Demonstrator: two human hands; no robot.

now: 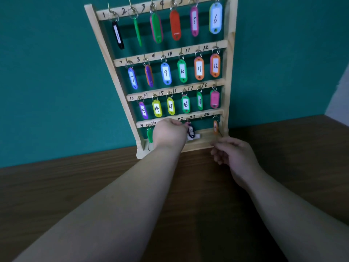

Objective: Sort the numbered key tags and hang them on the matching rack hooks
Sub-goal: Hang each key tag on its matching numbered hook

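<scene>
One rack point(106, 53) stands on one counter point(56, 186) and has four rows point(170, 53). Three rows hold six key tags point(166, 73) each, and the bottom row point(200, 117) shows three. There are two hands, the left hand point(169, 132) and the right hand point(234, 156).

free hook point(201, 117) left of 24, left hand point(170, 132) blocking bottom rail point(217, 111)

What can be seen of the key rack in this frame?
The rack is pale wood: two side posts, four crossbars with handwritten numbers up to 24, small metal hooks and a base ledge. It stands on the brown table against a teal wall. Coloured tags hang from most hooks; hook 23 looks bare. The left hand reaches the bottom row, pinching a dark tag near hook 22.
</scene>
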